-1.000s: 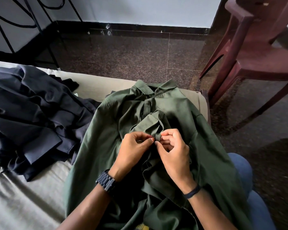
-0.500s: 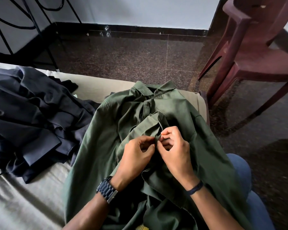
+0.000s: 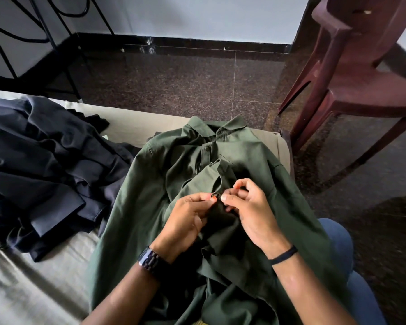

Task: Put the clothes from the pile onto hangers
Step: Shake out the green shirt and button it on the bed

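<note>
over the last second my hands have crept a little down the front of the green shirt (image 3: pixel 150 207), and the placket fold i was bunching up near the chest now lies flatter above them. i read that as one button dealt with and the next one in hand, though i cannot tell whether i am fastening or undoing it. either way the shirt is not on a hanger yet, and no hanger shows anywhere in view.

my left hand (image 3: pixel 185 221) pinches the placket edge, thumb and forefinger together on the cloth. my right hand (image 3: pixel 249 212) meets it from the other side, thumb and forefinger closed on the same spot, the other fingers curled loosely above.

the shirt lies face up across my lap and the bed edge (image 3: pixel 131 127), collar pointing away from me, top button closed. it is a soft, matte olive, creased around my grip. the pile of dark clothes (image 3: pixel 40 165) waits on my left, just touching its sleeve.
</note>
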